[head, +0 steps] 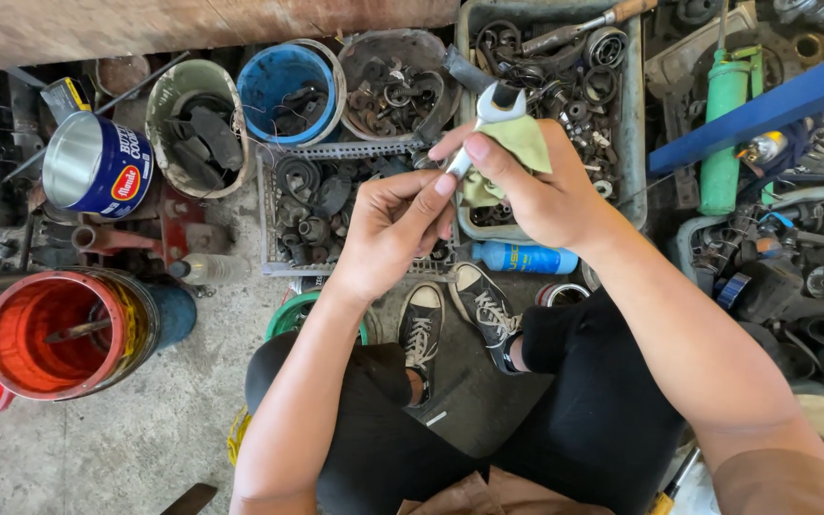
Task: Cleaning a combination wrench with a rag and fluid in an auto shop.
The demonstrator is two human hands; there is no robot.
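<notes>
— What worries you here?

— I see the wrench [491, 116] pinched only at its shank. My left hand [388, 234] closes thumb and forefinger on the lower end, and my right hand [536, 186] wraps the yellow-green cloth [523, 143] around the middle, its fingers [469, 145] curled shut over both. If the cloth is oily, I judge the steel could slide out between the fingers.

— And where would it land?

— Just beyond the fingertips sits the grey plastic tray [635, 114] full of rings and bearings, with the mesh crate [278, 229] of dark parts right below the left fingers. A dropped wrench could vanish among that scrap, or strike my black sneakers [450, 319] directly beneath the hands. The blue bottle [522, 257] lying under the right wrist could get knocked and roll too.

— How does the wrench itself look?

— Bright, silvery metal, open-ended jaw pointing away from me, upright with a slight tilt. The exposed head looks clean and shiny; the rest is hidden by cloth and fingers, so I cannot tell its condition there.
</notes>
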